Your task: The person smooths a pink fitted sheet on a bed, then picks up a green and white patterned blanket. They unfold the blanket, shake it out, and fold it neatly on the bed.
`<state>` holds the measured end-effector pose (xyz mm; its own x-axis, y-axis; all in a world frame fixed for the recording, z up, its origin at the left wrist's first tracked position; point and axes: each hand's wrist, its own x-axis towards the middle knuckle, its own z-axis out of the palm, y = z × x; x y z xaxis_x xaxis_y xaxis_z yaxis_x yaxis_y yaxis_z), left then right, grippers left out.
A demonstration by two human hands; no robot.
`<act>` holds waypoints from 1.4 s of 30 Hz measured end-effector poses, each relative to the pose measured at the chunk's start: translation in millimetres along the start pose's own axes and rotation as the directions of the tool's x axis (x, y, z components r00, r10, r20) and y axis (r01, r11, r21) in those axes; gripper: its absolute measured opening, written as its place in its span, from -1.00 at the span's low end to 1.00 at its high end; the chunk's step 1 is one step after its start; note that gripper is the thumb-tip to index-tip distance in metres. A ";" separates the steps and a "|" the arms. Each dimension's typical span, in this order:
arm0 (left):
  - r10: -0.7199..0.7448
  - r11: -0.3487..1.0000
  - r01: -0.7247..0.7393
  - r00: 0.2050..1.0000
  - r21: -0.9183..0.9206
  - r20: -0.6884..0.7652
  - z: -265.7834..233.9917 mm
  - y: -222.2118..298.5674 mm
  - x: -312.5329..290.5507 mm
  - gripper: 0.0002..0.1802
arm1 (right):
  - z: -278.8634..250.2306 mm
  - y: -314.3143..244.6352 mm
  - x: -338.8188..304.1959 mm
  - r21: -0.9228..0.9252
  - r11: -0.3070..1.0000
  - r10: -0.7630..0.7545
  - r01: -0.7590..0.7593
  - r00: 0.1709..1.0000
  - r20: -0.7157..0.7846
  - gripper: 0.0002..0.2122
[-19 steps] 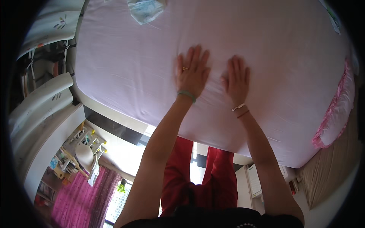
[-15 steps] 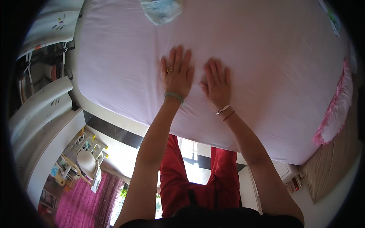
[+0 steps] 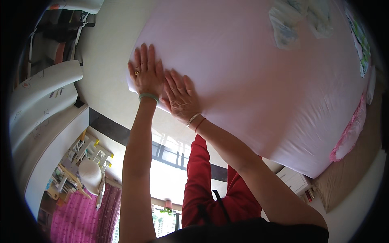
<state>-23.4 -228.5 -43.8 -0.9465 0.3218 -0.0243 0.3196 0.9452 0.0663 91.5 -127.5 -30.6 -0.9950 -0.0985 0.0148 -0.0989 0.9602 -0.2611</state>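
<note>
A bed with a pale pink fitted sheet fills the upper middle and right. My left hand lies flat, fingers spread, on the sheet's near left corner; it wears a ring and a green bangle. My right hand presses palm-down on the sheet just right of it, touching it, with thin bracelets at the wrist. Neither hand holds anything. My red trousers show below.
Folded light cloths lie on the far part of the bed. A pink frilled pillow sits at the bed's right edge. White curved furniture stands left. A glossy floor reflects a window.
Both hands have slid left across the sheet to the bed's left corner and come together until they touch. The view has shifted, so the bed now sits further right.
</note>
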 end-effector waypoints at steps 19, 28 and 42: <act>0.576 0.669 -0.532 0.813 -0.519 -0.091 -45.9 263.5 16.1 -0.39 | -106.2 258.9 -101.6 0.158 0.807 0.590 -0.569 0.768 -0.251 -0.46; 0.789 0.573 -0.711 0.614 -0.408 0.038 14.2 349.7 61.1 -0.39 | -102.4 391.8 -151.9 0.011 0.574 0.765 -0.819 0.531 -0.365 -0.46; 0.686 0.726 -0.679 0.702 -0.109 0.190 -10.9 145.1 184.1 -0.39 | -38.3 196.7 119.8 0.118 0.767 0.635 -0.630 0.721 -0.279 -0.48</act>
<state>-151.8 -32.8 -27.8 -0.4371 0.8849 -0.1609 0.8700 0.4613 0.1738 -47.6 59.6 -43.2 -0.7831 0.6113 0.1140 0.5526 0.7682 -0.3233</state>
